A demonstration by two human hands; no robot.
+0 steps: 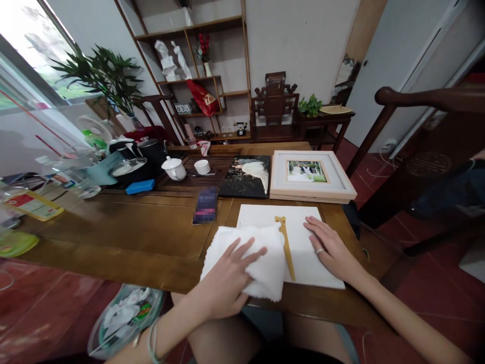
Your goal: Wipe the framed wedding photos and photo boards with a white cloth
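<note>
My left hand (223,275) lies flat, fingers stretched out, on a folded white towel (261,255) at the front of the wooden table (125,227). The towel overlaps the left part of a white sheet (303,253). My right hand (329,247) rests flat on that sheet with its fingers spread, a ring on one finger. Between the hands a thin yellow stick-like tool (286,242) lies on the sheet, partly against the towel's edge. Neither hand grips anything.
Behind the sheet lie a white framed photo (310,174), a dark photo print (248,177) and a phone (205,206). A tea tray with white teapot (173,168), cup (202,167), dark pots and bottles fills the left. A dark wooden chair (417,116) stands right; shelves are behind.
</note>
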